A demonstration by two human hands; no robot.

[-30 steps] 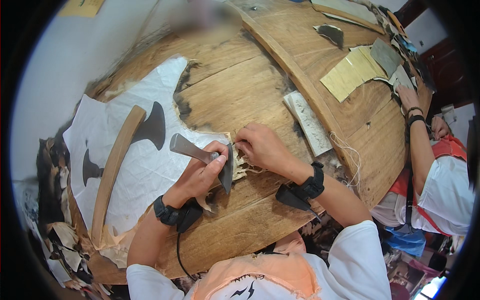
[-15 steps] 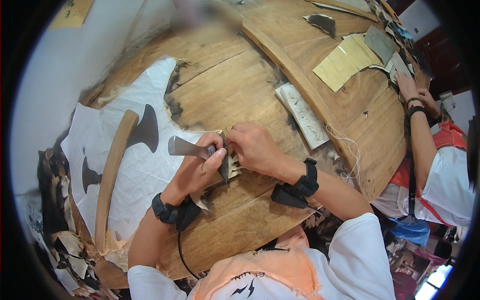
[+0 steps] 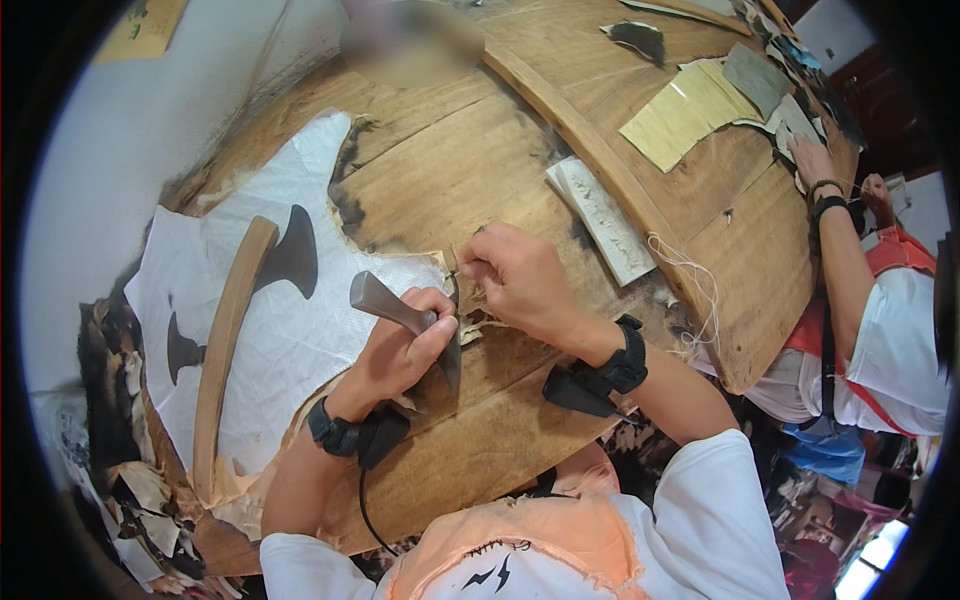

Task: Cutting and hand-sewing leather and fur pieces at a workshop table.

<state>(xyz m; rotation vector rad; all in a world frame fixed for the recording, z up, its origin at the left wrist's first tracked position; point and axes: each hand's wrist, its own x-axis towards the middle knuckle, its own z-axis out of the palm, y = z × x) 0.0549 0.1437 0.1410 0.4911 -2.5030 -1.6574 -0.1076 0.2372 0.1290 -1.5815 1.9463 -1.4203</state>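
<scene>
My left hand [image 3: 405, 345] grips the dark handle of a knife-like blade tool [image 3: 385, 302], its blade pointing down onto the round wooden table [image 3: 470, 170]. Just right of it, my right hand [image 3: 515, 275] pinches a thin pale strip of material [image 3: 462, 268] against the wood beside the blade. Both wrists wear black bands with small black devices. Pale shavings lie under my hands.
A white sheet [image 3: 290, 330] with dark cut-out shapes and a curved wooden slat [image 3: 225, 350] lie to the left. A pale rectangular block [image 3: 600, 215], yellowish sheets [image 3: 690, 110] and loose string [image 3: 690, 285] sit to the right. Another person's arm [image 3: 835, 250] rests on the table's right edge.
My hands have stayed together at the same spot, with the right hand's fingers shifting slightly along the strip. The view has tilted a little.
</scene>
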